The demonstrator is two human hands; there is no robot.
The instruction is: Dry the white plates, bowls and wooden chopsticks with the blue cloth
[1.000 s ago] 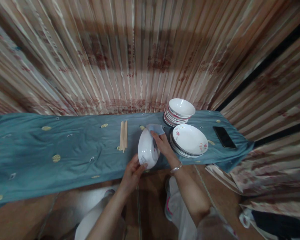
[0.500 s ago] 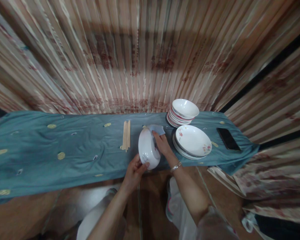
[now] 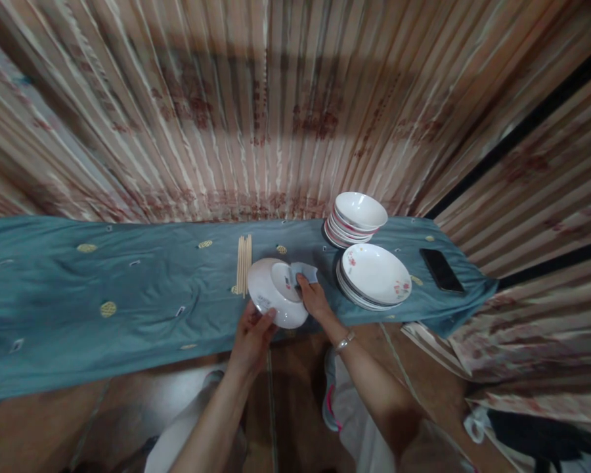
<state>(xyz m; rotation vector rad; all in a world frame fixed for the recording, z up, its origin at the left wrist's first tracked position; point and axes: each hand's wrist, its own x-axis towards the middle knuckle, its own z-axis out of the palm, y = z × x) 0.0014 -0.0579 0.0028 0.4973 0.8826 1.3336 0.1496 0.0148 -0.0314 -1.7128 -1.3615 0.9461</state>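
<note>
A white bowl [image 3: 263, 282] is tipped so its underside and foot ring face up toward me. My left hand [image 3: 256, 325] grips its near left rim, thumb on the outer wall and fingers underneath. My right hand [image 3: 311, 295] pinches a pale bluish cloth [image 3: 306, 270] against the right side of the bowl's base. Just beyond the bowl to the left lie several wooden chopsticks [image 3: 244, 264], side by side on the cloth-covered table. The inside of the bowl is hidden from me.
Right of my hands are a stack of flowered plates [image 3: 377, 276] and, behind it, a stack of bowls [image 3: 357, 217]. A black phone [image 3: 442, 270] lies farther right. The table has a teal tablecloth [image 3: 152, 282]; a pleated curtain [image 3: 217, 118] hangs behind.
The bowl has turned from standing on its side to showing its underside upward, and shifted slightly left. My right hand with the cloth has moved a little down onto the base.
</note>
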